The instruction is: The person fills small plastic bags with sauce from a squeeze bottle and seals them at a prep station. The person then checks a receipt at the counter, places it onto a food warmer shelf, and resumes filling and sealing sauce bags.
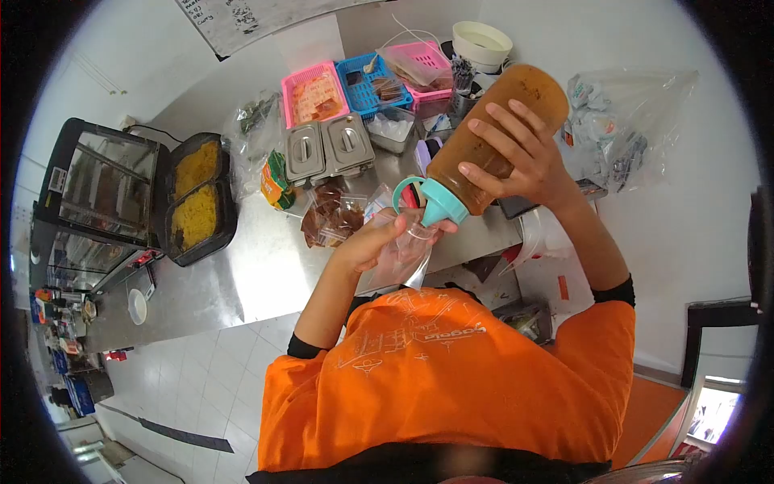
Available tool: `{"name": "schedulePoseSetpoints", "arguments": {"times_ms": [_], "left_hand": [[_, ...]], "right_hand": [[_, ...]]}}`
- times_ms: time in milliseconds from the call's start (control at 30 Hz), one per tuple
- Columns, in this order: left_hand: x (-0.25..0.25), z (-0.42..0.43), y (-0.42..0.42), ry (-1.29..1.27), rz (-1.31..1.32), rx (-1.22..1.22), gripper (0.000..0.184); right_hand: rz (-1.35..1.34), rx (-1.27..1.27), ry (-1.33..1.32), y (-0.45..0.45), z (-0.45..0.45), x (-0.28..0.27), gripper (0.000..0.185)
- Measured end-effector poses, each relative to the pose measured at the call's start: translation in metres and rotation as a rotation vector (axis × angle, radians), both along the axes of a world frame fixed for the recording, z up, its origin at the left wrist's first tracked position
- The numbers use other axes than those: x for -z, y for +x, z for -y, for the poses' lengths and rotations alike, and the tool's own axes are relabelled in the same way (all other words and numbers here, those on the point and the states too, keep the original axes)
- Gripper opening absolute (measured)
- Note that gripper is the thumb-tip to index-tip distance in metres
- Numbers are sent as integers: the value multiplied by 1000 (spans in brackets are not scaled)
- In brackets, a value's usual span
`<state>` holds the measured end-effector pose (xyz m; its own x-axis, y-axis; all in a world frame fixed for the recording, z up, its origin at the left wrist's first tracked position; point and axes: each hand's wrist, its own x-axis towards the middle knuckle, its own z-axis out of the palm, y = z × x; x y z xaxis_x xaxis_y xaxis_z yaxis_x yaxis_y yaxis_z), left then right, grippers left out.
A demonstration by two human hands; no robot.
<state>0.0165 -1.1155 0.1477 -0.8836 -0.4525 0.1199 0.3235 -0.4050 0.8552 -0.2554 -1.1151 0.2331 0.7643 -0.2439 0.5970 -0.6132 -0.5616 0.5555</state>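
Steel counter (262, 278): just the 1, and everything below is on it or above it
Display case (101, 194): 1, dark frame, over at the far left
Black trays (229, 211): 2, side by side next to the case, yellow food in both
Sauce bottle (461, 148): 1, fat, see-through, full of brown stuff, tipped nozzle-down above the near edge of the counter
Baskets: 3 along the back, so 2 pink baskets (286, 101) with 1 blue basket (343, 73) between them
Lidded steel pans (305, 153): 2, touching or nearly, in front of the baskets
Hands: 2. Right hand (520, 153) is wrapped round the bottle, fingers over the top side, thumb underneath. Left hand (379, 239) is pinching the bag near its mouth
Clear bag (399, 262): 1 in the left hand, hanging below the nozzle
Green-and-orange packet (276, 181): 1, beside the pans
Teal nozzle cap (442, 202): 1, tip right at the bag's mouth, can't tell how far in
Brown sachets (330, 211): a heap, too jumbled to count tbh
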Motion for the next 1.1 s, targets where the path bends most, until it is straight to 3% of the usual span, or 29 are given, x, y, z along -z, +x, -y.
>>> {"name": "schedulePoseSetpoints", "arguments": {"times_ms": [200, 433, 633, 733, 933, 1100], "left_hand": [[2, -1, 1, 211, -63, 47, 88], [2, 8, -4, 316, -318, 174, 83], [-3, 8, -3, 273, -335, 138, 80], [-8, 7, -4, 244, -191, 37, 79], [-7, 8, -10, 307, -155, 25, 75], [5, 18, -16, 386, -339, 211, 65]], "right_hand": [[-89, 16, -76, 5, -3, -22, 48], [-107, 10, -124, 14, -6, -44, 52], [-129, 54, -91, 13, -11, -45, 55], [-122, 69, -88, 14, -12, -48, 56], [-131, 90, -52, 4, -15, -39, 58], [-95, 134, 16, 0, -22, -32, 54]]}}
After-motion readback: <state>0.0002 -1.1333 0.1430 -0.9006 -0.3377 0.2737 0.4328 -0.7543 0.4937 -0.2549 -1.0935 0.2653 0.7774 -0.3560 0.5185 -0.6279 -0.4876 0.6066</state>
